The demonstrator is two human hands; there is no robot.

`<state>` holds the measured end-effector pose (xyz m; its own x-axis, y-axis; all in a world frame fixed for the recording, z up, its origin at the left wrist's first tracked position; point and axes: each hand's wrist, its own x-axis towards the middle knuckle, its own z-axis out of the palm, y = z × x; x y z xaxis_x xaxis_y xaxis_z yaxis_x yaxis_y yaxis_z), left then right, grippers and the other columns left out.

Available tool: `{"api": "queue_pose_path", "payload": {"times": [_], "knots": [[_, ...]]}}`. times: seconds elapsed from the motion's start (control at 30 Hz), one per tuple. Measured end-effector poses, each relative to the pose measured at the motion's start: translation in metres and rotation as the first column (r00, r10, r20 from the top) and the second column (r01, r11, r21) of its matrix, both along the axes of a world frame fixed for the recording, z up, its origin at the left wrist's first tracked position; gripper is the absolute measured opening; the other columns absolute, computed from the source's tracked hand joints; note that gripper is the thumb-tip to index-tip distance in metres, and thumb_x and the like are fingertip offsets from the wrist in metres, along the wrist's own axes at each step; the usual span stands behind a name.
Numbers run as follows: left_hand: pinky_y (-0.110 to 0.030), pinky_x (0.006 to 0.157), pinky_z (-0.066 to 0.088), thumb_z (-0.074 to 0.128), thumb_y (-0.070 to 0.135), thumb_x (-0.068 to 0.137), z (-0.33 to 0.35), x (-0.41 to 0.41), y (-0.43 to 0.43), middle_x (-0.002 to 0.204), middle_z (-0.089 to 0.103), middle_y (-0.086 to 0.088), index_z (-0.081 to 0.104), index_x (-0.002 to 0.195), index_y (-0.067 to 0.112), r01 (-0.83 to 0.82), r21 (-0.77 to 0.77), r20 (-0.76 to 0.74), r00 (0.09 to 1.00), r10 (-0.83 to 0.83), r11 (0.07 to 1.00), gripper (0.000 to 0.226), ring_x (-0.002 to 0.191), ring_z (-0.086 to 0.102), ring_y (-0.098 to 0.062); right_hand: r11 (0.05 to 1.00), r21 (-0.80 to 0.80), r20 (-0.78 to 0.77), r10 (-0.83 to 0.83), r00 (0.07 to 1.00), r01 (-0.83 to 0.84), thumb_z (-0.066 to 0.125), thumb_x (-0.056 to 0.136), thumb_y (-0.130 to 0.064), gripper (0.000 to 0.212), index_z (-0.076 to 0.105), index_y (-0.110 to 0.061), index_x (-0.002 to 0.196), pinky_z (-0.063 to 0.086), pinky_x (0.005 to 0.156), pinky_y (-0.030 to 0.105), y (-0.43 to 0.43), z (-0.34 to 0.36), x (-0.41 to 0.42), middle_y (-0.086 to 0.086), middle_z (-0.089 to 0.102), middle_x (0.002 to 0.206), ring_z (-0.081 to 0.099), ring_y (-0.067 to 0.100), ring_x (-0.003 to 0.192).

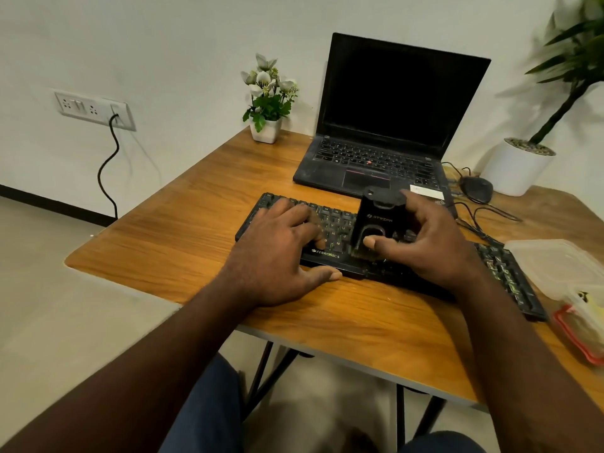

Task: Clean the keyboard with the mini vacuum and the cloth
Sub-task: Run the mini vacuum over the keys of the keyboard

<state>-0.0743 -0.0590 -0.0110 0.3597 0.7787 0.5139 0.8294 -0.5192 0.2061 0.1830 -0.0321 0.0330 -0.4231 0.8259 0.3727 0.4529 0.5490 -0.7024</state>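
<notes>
- R hand (pixel 428 243): grips mini vacuum (pixel 376 220); thumb on its front face, fingers wrapped round the back and right side.
- L hand (pixel 277 253): flat, fingers spread and fairly straight, pressing on left half of keyboard (pixel 336 220); thumb lies along kbd's front edge.
- Mini vacuum: black, boxy, upright, lower end down on keys at mid-kbd; faint logo, dark oval window on front. Lower end blurred.
- Keyboard: black, full-size, "ZEBRONICS" on front lip, greenish legends; lies slantwise, centre-front of counter (pixel 196 223). Mid section hidden under R hand.
- Counter: wood top, rounded L corner. Wide bare area left of kbd, narrower bare strip between kbd and near edge.
- Laptop (pixel 392 109): open, screen dark, just behind kbd.
- Mouse (pixel 477 188) and loose cables: right of laptop, behind kbd's R end.
- Plastic containers (pixel 562 269): just beside kbd's R end, cut off by frame edge; contents unclear.
- Flower pot (pixel 266 129): back L corner of counter.
- Large plant pot (pixel 516 168): back R, foliage cropped.
</notes>
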Motion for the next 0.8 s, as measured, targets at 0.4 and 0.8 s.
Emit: {"api": "queue_pose_path", "payload": {"times": [0.4,0.8], "knots": [[-0.041,0.093,0.045,0.051,0.082,0.082,0.001,0.0,-0.002,0.12,0.055,0.012,0.067,0.109,0.032,-0.014,-0.007,-0.029,0.999,0.014,1.0,0.059,0.113,0.042,-0.011,0.987,-0.141,-0.036,0.075,0.997,-0.079,0.086,0.079,-0.015,0.052,0.062,-0.035,0.121,0.058,0.082,0.02,-0.004,-0.002,-0.004,-0.018,0.072,0.11,0.069,0.002,0.105],[-0.041,0.091,0.046,0.055,0.08,0.082,0.0,0.0,-0.002,0.117,0.056,0.012,0.068,0.108,0.03,-0.009,0.0,-0.029,1.0,0.009,1.0,0.058,0.112,0.044,-0.012,0.996,-0.085,0.046,-0.011,0.999,0.015,0.086,0.081,-0.023,0.051,0.061,-0.034,0.124,0.061,0.085,0.028,0.0,-0.004,-0.009,-0.011,0.072,0.109,0.069,0.006,0.102]]}}
